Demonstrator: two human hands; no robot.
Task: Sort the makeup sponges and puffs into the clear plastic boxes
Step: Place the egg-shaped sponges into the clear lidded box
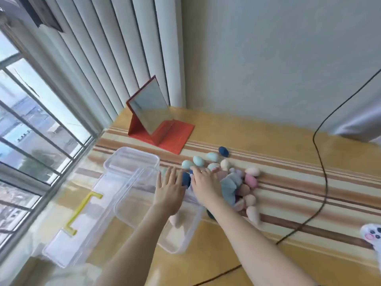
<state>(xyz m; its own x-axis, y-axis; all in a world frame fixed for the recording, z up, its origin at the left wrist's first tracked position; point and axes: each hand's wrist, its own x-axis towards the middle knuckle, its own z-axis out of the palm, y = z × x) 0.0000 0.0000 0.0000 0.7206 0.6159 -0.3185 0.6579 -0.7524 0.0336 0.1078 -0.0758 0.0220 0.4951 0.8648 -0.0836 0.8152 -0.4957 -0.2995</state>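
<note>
A heap of egg-shaped makeup sponges (250, 181) in pale blue, cream, pink and navy lies on the striped table, with a grey-blue puff (232, 185) among them. My right hand (205, 185) reaches over the heap's left side with fingers spread and straight. A navy sponge (186, 178) shows between the two hands. My left hand (170, 187) is flat and open over the far end of a clear plastic box (181, 242) that holds a pale sponge (176, 219). A larger clear box (115, 182) lies to the left.
A clear lid with a yellow handle (81, 211) lies by the window at left. A red-framed mirror (152, 114) stands at the table's back. A black cable (321, 168) crosses the table on the right. A white toy (373, 234) sits at the right edge.
</note>
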